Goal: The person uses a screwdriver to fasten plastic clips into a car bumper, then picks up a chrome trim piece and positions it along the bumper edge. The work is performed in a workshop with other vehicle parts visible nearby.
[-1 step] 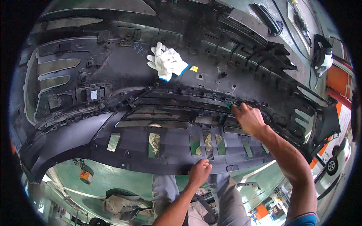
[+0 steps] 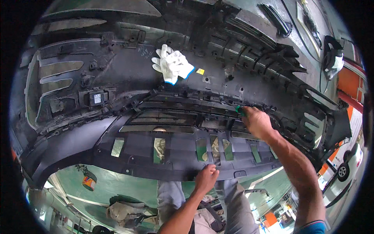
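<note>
A large black car bumper [image 2: 163,171] lies inside up in front of me, full of slots, clips and square openings. My right hand [image 2: 256,120] reaches over its middle strip, right of centre, fingers closed round a small green object [image 2: 239,110]. Only part of that object shows, and its tip is down at a row of clips. At the bumper's near edge my left hand [image 2: 206,177] has its fingers curled on the rim. A pair of white knitted gloves [image 2: 173,64] with blue cuffs rests on the black panel beyond, left of my right hand.
A small yellow tag [image 2: 200,71] lies beside the gloves. A black module [image 2: 97,98] is fixed at the left. Below the near edge are green floor, a tin [image 2: 89,182] and a bundle of cloth [image 2: 119,210]. A white car [image 2: 354,163] stands at far right.
My right hand has turned and shifted slightly, and more of the green object shows beside its fingers. The left hand, bumper and gloves stay where they were.
</note>
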`<state>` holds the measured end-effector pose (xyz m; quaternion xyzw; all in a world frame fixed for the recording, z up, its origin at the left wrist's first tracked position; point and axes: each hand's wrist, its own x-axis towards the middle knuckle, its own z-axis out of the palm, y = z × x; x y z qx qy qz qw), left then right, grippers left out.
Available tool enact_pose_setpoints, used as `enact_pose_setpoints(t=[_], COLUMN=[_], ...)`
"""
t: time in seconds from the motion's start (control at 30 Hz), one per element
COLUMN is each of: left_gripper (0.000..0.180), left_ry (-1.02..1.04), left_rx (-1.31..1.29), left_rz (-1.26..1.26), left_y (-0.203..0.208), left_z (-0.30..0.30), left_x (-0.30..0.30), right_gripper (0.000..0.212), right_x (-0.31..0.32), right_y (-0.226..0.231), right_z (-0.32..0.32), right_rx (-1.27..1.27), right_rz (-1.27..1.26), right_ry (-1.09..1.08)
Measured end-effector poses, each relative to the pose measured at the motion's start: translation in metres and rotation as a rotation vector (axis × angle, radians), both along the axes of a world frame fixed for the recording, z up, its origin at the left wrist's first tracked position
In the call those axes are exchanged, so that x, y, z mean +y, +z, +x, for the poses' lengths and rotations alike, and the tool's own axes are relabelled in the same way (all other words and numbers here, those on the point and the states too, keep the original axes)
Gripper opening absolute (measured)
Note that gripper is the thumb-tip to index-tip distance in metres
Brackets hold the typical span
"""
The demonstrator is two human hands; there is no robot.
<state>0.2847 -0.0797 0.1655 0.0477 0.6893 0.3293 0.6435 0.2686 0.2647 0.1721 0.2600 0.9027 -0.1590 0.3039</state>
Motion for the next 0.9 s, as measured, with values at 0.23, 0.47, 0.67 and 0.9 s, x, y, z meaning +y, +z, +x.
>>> enact_pose_setpoints(t=[0.23,0.47,0.67,0.9], left_gripper=[0.039,0.038,0.038,0.040], left_ry=[-0.048,-0.031,-0.043,-0.059], left_rx=[-0.012,-0.024,-0.026,-0.040], left_rz=[-0.007,0.010,-0.004,-0.004], left_y=[-0.003,-0.008,-0.013,-0.013], left_z=[-0.003,0.011,0.014,0.013], left_x=[0.004,0.000,-0.003,0.003], right_gripper=[0.029,0.035,0.038,0.042], right_x=[-0.007,-0.001,-0.008,0.008], right_y=[0.005,-0.007,0.007,-0.004], right_z=[-0.005,-0.012,-0.009,-0.007], right_rx=[0.096,0.056,-0.012,0.030], right_rz=[-0.179,-0.171,0.099,-0.265], right_ry=[-0.648,-0.694,-0.158,-0.750])
